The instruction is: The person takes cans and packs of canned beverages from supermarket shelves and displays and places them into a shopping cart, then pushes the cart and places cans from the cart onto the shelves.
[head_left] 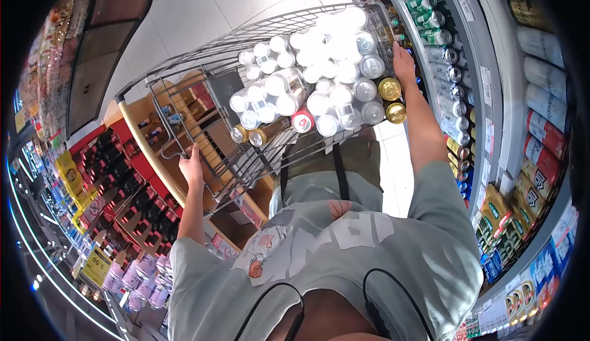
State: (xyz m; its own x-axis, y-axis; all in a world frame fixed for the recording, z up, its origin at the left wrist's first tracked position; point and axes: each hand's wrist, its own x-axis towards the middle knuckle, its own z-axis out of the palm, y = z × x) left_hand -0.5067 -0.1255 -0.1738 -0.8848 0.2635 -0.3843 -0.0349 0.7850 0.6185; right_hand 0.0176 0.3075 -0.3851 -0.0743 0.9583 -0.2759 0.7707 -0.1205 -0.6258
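Note:
A wire shopping cart [203,58] stands sideways in front of me, loaded with many drink cans [276,83]. Most of the cans are silver-white and washed out by glare; a red can [302,121] and a gold can [396,113] stand along the near side. My left hand [192,166] is closed on the cart's near wire rim, close to its pale handle bar [150,150]. At the cart's opposite end, my right hand [402,64] grips the rim beside the gold cans, its fingers partly hidden.
Shelves of cans [452,89] run close along my right, with price labels on their edges. On the left are red-and-black stacked goods [123,199] and a yellow price sign [97,266]. Pale floor tiles [203,3] lie beyond the cart.

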